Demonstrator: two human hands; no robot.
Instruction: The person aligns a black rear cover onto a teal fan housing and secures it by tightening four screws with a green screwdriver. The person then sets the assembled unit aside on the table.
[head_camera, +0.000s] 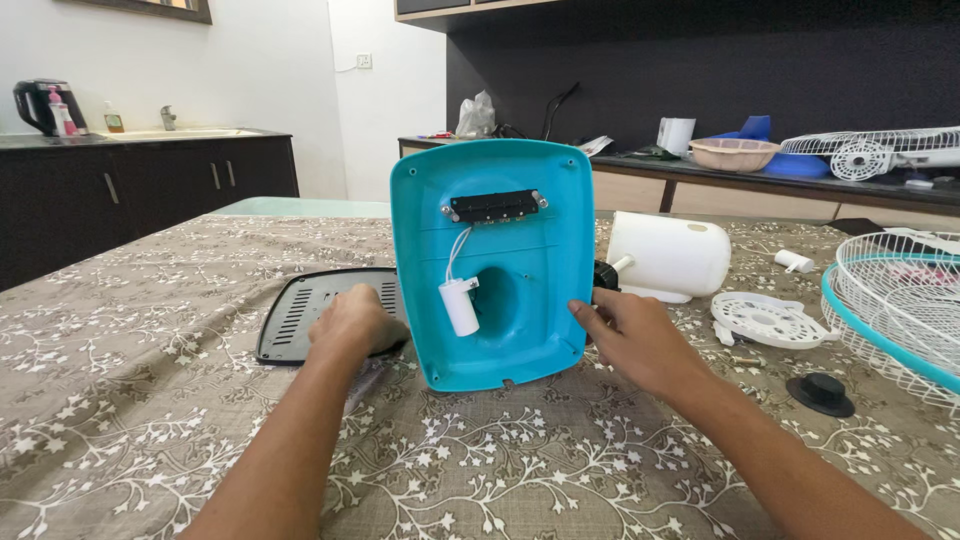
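Turquoise fan base stands upright on the worktop, right hand gripping its right edge, left hand curled at its left.

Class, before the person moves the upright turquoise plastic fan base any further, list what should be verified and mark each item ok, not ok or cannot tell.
1. Turquoise plastic fan base stands on edge on the patterned tablecloth: ok.
2. Right hand grips its right edge: ok.
3. Left hand steadies its left side: cannot tell, contact is hidden behind the hand.
4. White cylindrical capacitor hangs inside on its white wires: ok.
5. Black switch block screwed at both ends: ok.
6. Black slotted cover plate lies flat, clear of the base: not ok, it lies partly under the left hand against the base.
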